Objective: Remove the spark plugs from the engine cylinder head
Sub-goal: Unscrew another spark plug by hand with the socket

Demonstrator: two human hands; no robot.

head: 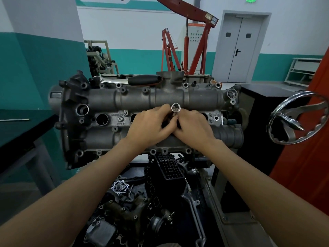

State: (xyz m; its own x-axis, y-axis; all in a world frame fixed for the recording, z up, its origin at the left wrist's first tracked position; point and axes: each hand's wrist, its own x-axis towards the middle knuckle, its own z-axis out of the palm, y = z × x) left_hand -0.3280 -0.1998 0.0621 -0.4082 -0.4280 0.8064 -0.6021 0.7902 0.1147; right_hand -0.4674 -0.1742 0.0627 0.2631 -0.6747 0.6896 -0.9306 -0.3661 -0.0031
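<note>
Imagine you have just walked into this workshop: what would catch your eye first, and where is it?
First, the two hands meeting at the middle of the grey cylinder head: the left hand and right hand both pinch a shiny socket standing up between them. Next, the red crane at the back wall, and the chrome handwheel on the right.

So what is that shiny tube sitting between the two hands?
In the head view, a silver socket stands upright between the left hand and right hand, open end up, over the cylinder head. Both hands pinch it.
</note>
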